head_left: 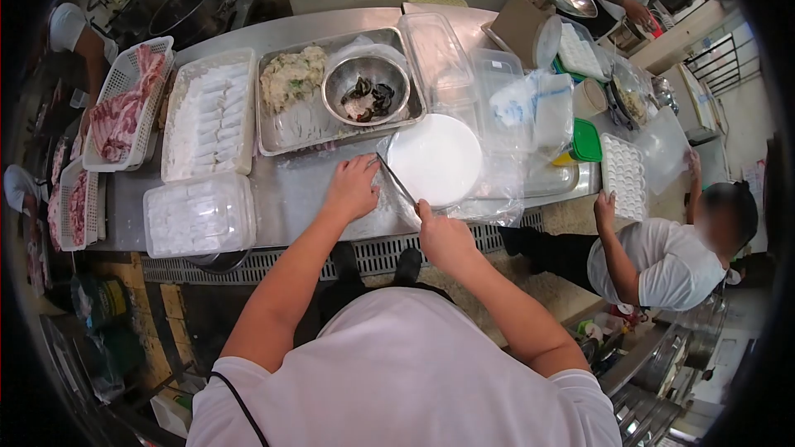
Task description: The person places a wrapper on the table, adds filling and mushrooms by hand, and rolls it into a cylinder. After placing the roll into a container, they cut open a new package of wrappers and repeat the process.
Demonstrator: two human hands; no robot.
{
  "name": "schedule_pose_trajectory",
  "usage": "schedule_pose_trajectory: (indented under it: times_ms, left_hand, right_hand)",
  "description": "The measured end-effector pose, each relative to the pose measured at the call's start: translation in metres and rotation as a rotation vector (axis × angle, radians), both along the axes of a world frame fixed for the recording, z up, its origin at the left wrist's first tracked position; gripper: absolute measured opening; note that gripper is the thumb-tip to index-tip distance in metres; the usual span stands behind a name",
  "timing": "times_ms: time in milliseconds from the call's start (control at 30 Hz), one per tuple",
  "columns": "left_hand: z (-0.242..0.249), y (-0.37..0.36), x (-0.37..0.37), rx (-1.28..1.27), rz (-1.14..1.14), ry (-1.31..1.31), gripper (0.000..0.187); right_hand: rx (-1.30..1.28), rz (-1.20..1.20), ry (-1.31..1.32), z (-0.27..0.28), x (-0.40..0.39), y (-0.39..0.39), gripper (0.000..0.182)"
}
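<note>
My right hand (447,240) is closed around the handle of a narrow metal knife (399,180), whose blade slants up and left across the edge of a round white board (436,160). Palm down over the steel table, my left hand (354,188) has its fingers stretched toward the blade's tip, with the thumb apart. Behind both hands stands a metal tray (269,139) of pale minced filling (291,79). A steel bowl (333,74) with dark pieces inside rests in that tray.
Left lie a tray of white rolls (217,116), a lidded clear box (199,215) and baskets of raw meat (128,112). Clear plastic containers (439,54) and a green-lidded tub (586,142) stand right. A person (662,257) at right holds a white moulded tray (623,175).
</note>
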State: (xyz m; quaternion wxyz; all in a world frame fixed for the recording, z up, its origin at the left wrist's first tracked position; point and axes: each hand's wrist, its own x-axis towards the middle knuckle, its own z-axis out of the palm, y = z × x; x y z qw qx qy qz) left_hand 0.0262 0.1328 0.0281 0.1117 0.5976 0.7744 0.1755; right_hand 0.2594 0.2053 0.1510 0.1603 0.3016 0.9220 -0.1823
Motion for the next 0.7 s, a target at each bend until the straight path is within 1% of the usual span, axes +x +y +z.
schedule_pose_trajectory:
  times_ms: [300, 500, 600, 700]
  left_hand:
    - [0.002, 0.001, 0.0, -0.018, -0.015, -0.015, 0.061]
    - [-0.001, 0.006, -0.003, -0.044, -0.11, 0.105, 0.065]
    - [-0.001, 0.007, -0.002, -0.067, -0.109, 0.146, 0.066]
    - [-0.001, 0.007, -0.001, -0.069, -0.106, 0.145, 0.068]
  right_hand:
    - [0.024, 0.025, -0.045, 0.013, 0.037, -0.028, 0.064]
    - [0.074, 0.071, -0.018, 0.007, 0.046, -0.028, 0.068]
    - [0.015, 0.044, -0.043, 0.005, 0.06, -0.026, 0.075]
    - [-0.056, 0.036, -0.139, 0.017, 0.081, -0.026, 0.078]
